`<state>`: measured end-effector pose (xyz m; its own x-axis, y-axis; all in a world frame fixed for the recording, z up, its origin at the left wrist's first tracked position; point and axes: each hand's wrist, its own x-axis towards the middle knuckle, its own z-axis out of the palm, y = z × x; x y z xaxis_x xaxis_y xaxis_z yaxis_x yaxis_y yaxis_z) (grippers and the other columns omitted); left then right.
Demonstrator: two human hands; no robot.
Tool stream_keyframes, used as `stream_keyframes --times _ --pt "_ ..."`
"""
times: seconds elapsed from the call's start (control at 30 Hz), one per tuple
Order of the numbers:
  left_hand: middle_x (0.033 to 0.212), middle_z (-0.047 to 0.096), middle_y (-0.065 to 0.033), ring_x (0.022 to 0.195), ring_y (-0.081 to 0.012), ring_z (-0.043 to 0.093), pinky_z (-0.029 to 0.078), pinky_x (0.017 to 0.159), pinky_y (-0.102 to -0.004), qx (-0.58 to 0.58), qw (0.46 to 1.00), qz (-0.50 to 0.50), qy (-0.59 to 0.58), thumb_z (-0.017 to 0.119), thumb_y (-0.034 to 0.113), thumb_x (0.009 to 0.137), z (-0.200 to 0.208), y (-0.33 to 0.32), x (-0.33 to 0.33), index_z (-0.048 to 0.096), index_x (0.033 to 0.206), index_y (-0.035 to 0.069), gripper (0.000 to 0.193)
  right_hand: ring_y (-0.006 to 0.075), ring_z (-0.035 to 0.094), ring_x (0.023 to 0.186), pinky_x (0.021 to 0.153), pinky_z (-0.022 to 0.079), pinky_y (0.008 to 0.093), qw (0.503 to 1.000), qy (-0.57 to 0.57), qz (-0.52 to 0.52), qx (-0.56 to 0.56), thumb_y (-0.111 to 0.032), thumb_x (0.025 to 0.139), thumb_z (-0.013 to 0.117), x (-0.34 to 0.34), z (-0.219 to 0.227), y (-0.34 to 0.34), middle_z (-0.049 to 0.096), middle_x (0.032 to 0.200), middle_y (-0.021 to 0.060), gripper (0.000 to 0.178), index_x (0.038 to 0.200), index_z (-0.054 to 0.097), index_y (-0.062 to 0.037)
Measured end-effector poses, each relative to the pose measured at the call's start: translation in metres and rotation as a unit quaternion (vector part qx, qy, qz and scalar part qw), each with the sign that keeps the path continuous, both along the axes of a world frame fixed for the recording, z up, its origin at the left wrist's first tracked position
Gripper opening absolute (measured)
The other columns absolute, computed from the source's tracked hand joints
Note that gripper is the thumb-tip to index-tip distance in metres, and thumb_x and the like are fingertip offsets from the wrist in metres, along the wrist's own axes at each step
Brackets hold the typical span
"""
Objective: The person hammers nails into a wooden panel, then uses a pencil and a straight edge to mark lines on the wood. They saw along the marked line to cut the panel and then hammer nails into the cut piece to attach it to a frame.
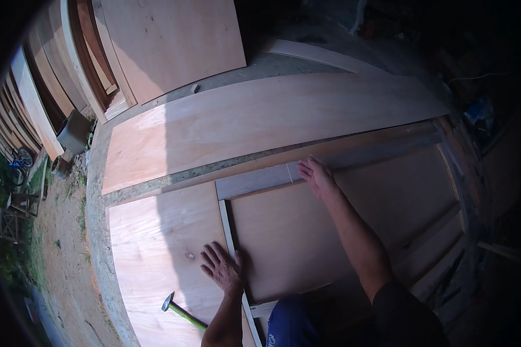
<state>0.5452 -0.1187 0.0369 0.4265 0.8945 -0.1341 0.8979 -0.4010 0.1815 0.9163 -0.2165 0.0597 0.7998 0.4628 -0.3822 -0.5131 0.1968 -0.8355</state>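
Observation:
My left hand (221, 267) lies flat with its fingers spread on a pale plywood sheet (136, 231), beside a narrow wooden strip (228, 228) along the sheet's edge. Farther off, my right hand (316, 176) reaches over the far rail (252, 180) of a wooden frame, its fingers stretched out to the left; nothing shows in them. Just left of those fingertips, a thin pale line crosses the rail. Inside the frame is a recessed wooden panel (289, 237). A hammer (182, 312) with a green handle rests on the plywood, left of my left forearm, which partly hides it.
Beyond the frame, a long plywood strip (243, 115) lies on the concrete. A large plywood board (179, 40) and several planks (46, 63) stand at the far left, near a grey container (75, 132). Bare ground and a blue bicycle (20, 165) lie left. My knee (289, 324) is close by.

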Motion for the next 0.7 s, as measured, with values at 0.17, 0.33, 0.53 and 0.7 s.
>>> stream_keyframes --times 0.17,0.33,0.53,0.7 --pt "0.165 0.017 -0.0193 0.153 -0.0399 0.010 0.006 0.120 -0.0589 -0.027 1.000 -0.013 0.005 0.048 0.055 0.093 -0.003 -0.006 0.011 0.021 0.159 0.010 0.084 0.0302 0.057 0.114 0.107 0.045 0.0450 0.982 0.125 -0.130 0.064 -0.023 0.102 0.052 0.082 -0.071 0.102 0.054 0.129 0.0160 0.040 0.135 0.043 -0.0014" --pt "0.164 0.017 -0.0220 0.152 -0.0425 0.010 0.005 0.119 -0.0605 -0.026 0.999 -0.019 0.021 0.045 0.059 0.094 -0.009 -0.005 0.008 0.021 0.158 0.007 0.086 0.0327 0.048 0.127 0.115 0.031 0.0545 0.979 0.148 -0.144 0.001 -0.020 0.097 0.052 0.085 -0.097 0.164 0.048 0.140 0.0103 0.041 0.137 0.045 -0.0103" --pt "0.165 0.012 -0.0241 0.153 -0.0429 0.005 0.002 0.119 -0.0601 -0.055 0.998 -0.005 0.036 0.043 0.060 0.094 0.002 0.005 0.006 0.016 0.158 0.003 0.089 0.0263 0.046 0.131 0.116 0.029 0.0515 0.950 0.227 -0.211 0.020 -0.026 0.099 0.051 0.070 -0.084 0.204 0.049 0.139 0.0094 0.041 0.137 0.045 -0.0124" --pt "0.164 0.012 -0.0251 0.152 -0.0441 0.005 0.002 0.119 -0.0605 -0.063 0.998 -0.014 0.020 0.040 0.060 0.095 0.005 0.006 0.010 0.016 0.158 0.003 0.089 0.0212 0.055 0.112 0.099 0.045 0.0412 0.964 0.166 -0.188 0.092 -0.037 0.101 0.055 0.090 -0.097 0.189 0.059 0.119 0.0072 0.033 0.124 0.055 -0.0122"
